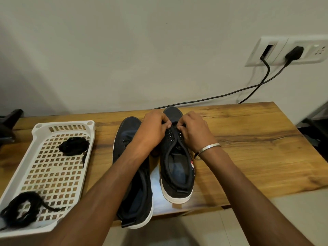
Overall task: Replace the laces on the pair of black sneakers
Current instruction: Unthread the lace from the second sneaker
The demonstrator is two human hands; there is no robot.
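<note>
Two black sneakers with white soles stand side by side on the wooden table, toes toward the wall. The left sneaker [130,139] shows bare eyelets; my left forearm crosses over it. Both hands meet at the front eyelets of the right sneaker [177,166]. My left hand [154,129] and my right hand [192,130] have their fingers pinched together on a black lace [173,125] at the lowest eyelets. The lace itself is mostly hidden by my fingers. A metal bangle circles my right wrist.
A white perforated plastic basket [53,171] lies at the left with two bundles of black laces, one at the back [73,145] and one at the front corner [21,208]. Black cables [230,94] run from a wall socket [287,50] behind the wooden table [257,148].
</note>
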